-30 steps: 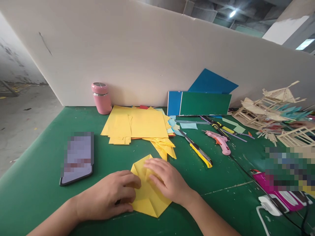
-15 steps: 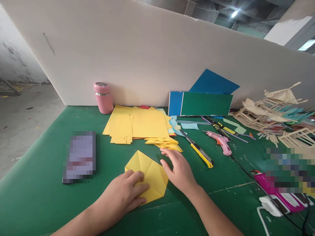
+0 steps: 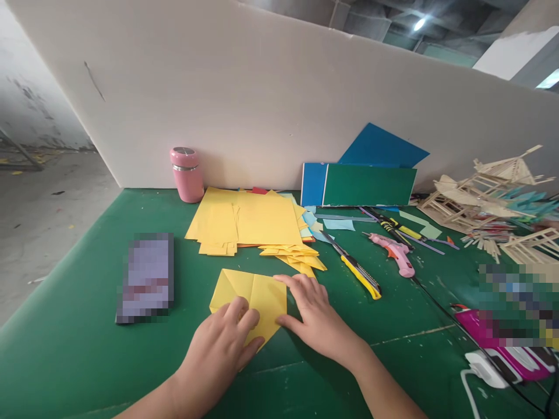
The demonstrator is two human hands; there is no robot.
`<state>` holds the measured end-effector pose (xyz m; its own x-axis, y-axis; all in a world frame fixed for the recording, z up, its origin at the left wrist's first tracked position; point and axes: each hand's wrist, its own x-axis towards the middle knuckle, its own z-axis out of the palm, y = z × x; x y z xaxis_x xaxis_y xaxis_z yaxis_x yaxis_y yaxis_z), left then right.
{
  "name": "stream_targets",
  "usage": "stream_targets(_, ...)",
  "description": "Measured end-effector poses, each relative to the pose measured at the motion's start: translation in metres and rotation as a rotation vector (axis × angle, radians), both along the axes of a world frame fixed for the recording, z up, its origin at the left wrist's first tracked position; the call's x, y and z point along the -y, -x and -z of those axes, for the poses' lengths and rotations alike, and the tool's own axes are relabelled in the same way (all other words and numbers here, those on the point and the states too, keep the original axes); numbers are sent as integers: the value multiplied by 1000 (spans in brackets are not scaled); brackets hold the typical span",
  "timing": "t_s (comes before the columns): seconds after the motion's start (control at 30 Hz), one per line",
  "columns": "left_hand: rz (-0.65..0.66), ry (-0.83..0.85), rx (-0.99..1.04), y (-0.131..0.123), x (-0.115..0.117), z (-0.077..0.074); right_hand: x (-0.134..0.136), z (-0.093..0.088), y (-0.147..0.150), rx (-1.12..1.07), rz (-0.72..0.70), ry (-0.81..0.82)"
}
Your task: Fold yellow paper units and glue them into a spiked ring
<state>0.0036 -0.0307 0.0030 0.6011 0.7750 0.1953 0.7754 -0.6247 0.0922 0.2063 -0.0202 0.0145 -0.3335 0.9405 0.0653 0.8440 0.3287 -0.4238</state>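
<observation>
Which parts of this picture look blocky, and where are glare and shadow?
Head view: coarse squares cover the flat object at left and a patch at far right; head view: the ceiling lamp glares near the top right; head view: a soft shadow darkens the green table below the right hand.

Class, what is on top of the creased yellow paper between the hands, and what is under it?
The left hand covers part of the yellow paper; the right hand meets its right edge. Green tabletop shows around it. What lies beneath is hidden.
</observation>
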Motion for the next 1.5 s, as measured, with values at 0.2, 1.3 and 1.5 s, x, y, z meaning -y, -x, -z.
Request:
stream_targets(0.2, 6, 56, -22, -7, 5, -2, -6, 1, -16, -35, 9, 36)
stream_targets(1.3, 99, -41, 144, 3, -4, 5, -8, 23, 15, -460, -75, -282)
stream_targets(1.5, -263, -413, 50, 49, -41, -24, -11, 25, 12, -392, -114, -282)
